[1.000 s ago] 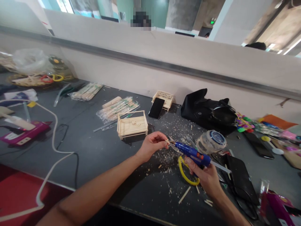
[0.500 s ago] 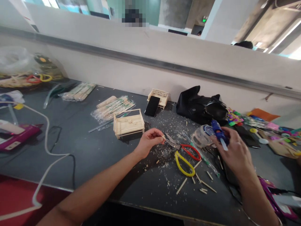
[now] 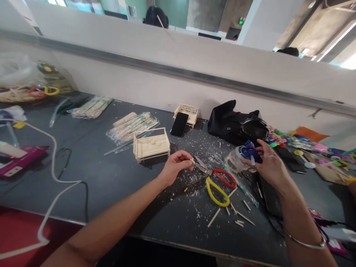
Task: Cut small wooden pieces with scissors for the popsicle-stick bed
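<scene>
Head: blue plastic glue gun (image 3: 252, 152)

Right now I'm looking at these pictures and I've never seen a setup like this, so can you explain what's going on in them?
There's no machine here: these are a person's two bare hands. Every picture comes from one camera worn on that person's head, looking forward and down.

The left hand pinches a small pale piece near the tips of the open scissors. The right hand has its fingers around a blue glue gun at a clear jar; how firm that grip is, I can't tell.

On the dark table you'll also see a stick-built model, wrapped sticks, a phone, a black bag and wood scraps.
</scene>
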Tool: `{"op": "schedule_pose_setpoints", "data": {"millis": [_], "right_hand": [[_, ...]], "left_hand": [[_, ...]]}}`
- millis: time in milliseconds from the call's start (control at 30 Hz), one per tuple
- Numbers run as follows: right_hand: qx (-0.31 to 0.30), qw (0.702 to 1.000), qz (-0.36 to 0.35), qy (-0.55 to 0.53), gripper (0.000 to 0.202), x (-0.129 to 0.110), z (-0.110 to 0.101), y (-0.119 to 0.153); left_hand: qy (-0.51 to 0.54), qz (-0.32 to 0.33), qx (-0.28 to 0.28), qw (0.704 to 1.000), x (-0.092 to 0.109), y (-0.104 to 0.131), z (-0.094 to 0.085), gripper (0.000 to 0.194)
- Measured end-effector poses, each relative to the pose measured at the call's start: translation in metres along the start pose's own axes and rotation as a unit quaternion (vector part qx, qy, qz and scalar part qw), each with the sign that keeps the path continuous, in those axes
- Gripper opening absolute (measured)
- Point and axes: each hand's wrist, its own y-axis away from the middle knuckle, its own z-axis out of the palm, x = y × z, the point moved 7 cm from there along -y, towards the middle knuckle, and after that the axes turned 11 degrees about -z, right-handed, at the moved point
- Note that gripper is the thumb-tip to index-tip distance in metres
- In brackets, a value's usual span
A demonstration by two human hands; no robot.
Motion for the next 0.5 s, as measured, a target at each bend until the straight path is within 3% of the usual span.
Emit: {"op": "schedule_pose_setpoints", "data": {"millis": [233, 333, 433, 500], "right_hand": [[0.004, 0.997, -0.067, 0.048, 0.057, -0.019, -0.015, 0.015], [0.051, 0.994, -0.07, 0.066, 0.047, -0.049, -0.04, 0.022], [0.148, 0.984, -0.036, 0.089, 0.032, -0.088, -0.067, 0.039], [0.161, 0.983, -0.056, 0.062, 0.024, -0.114, -0.064, 0.05]], "left_hand": [[-0.002, -0.007, -0.005, 1.0, -0.001, 0.0, 0.001, 0.027], [0.003, -0.009, -0.009, 1.0, -0.002, 0.0, 0.001, 0.024], [0.007, -0.008, -0.015, 1.0, -0.002, 0.0, 0.002, 0.023], [0.008, -0.008, -0.02, 1.0, -0.002, 0.0, 0.002, 0.023]]}}
